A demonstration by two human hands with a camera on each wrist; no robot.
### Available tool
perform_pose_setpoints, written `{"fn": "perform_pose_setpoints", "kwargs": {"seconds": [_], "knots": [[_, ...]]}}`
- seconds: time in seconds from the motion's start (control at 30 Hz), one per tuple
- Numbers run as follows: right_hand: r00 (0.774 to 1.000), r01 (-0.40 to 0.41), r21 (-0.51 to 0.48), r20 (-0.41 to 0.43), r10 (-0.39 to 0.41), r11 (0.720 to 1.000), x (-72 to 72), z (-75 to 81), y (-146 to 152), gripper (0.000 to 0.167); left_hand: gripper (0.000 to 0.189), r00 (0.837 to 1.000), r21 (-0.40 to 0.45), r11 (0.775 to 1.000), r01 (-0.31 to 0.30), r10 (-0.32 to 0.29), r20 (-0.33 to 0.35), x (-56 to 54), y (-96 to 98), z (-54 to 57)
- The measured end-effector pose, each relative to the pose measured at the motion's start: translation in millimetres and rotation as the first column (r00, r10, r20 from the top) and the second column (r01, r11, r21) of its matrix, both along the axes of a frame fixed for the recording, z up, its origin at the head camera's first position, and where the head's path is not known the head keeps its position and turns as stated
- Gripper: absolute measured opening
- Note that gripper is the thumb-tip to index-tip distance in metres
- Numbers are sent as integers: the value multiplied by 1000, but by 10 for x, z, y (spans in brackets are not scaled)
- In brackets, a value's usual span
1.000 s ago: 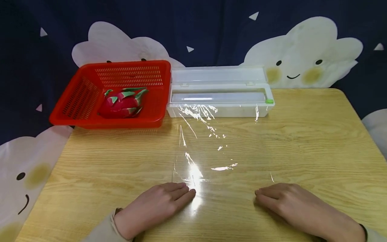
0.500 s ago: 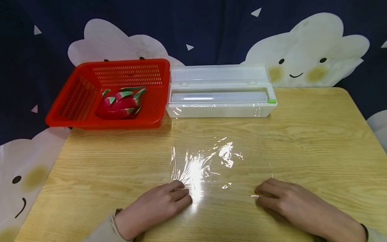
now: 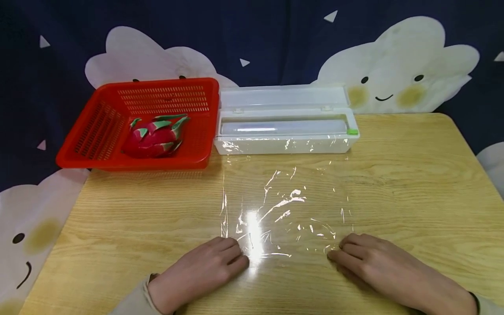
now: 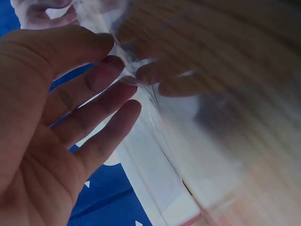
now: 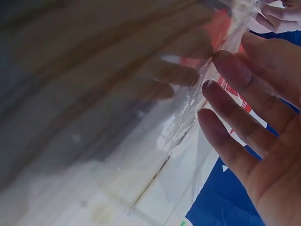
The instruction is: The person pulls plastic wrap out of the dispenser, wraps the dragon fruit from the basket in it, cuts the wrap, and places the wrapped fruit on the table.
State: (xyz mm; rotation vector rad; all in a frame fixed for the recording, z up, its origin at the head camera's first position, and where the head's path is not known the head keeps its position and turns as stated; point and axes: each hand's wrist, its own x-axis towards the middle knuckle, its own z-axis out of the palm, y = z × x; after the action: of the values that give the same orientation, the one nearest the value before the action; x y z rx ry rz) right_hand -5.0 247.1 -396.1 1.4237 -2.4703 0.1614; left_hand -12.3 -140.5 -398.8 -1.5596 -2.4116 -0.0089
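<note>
A sheet of clear plastic wrap [image 3: 291, 201] stretches from the front of a white wrap dispenser [image 3: 285, 142] over the wooden table, wrinkled and shining with glare. My left hand [image 3: 206, 264] pinches its near left part, with thumb and index fingertips close together at the film in the left wrist view. The other fingers extend beside it. On the opposite side, my right hand [image 3: 374, 264] pinches the near right part; its spread fingertips [image 5: 214, 92] meet the film in the right wrist view. A whitish roll [image 3: 283, 127] lies inside the dispenser, whose lid [image 3: 283, 97] stands raised.
A red plastic basket [image 3: 153, 164] stands left of the dispenser, holding a dragon fruit [image 3: 153, 138]. A small green piece [image 3: 352, 131] sits at the dispenser's right end. Behind the wooden table [image 3: 413, 183] hangs a dark blue cloth [image 3: 275, 43] with cloud faces.
The wrap's glare and wrinkles have shifted, with more creases now across the middle. Both hands stay nearly in place, though their fingers have bent and shifted slightly.
</note>
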Motion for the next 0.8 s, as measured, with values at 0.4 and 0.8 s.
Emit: {"fn": "perform_pose_setpoints", "kwargs": {"seconds": [0.4,0.8], "knots": [[1000,-3,-95,-1,3,995,6,-15,-22,49,14,997,51,997,54,-51,-50,-2,14,-20],[1000,-8,14,-19,8,1000,63,80,53,30,14,1000,-15,1000,16,-16,-21,-60,-1,52]]}}
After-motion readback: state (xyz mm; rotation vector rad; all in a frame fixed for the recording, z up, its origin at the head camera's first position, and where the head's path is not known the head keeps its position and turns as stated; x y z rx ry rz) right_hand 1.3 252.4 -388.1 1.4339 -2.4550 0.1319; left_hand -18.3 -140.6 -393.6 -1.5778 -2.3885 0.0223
